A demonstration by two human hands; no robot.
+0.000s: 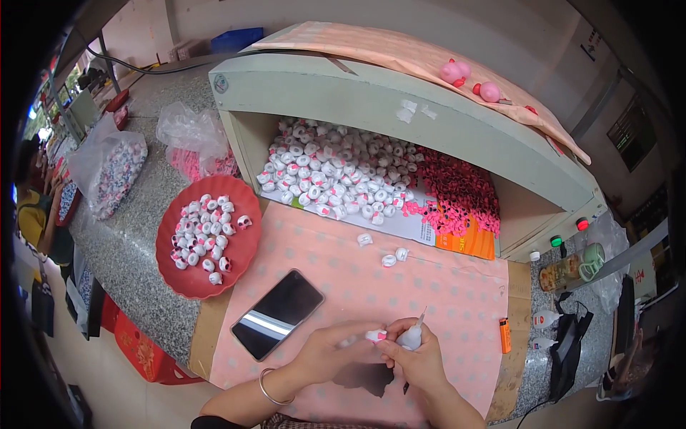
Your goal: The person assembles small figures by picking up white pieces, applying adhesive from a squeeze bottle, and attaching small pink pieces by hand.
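A small white-and-pink bead [374,334] is pinched closed in the left hand [330,352] above the pink-clothed desk [443,300], just left of the small squeeze bottle [411,334] gripped by the right hand [418,361], nozzle tilted up-right.

Both forearms rose from the lower edge; the left hand [330,352] and right hand [416,357] met, fingers [389,348] pinched closed.

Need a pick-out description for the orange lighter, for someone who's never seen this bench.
Start at the pink dotted cloth covering the work surface in front of the pale green box. Follow its right edge to the bare cardboard strip. The orange lighter lies there alone, a small upright stick shape; the nearby bottles are white and sit on the granite.
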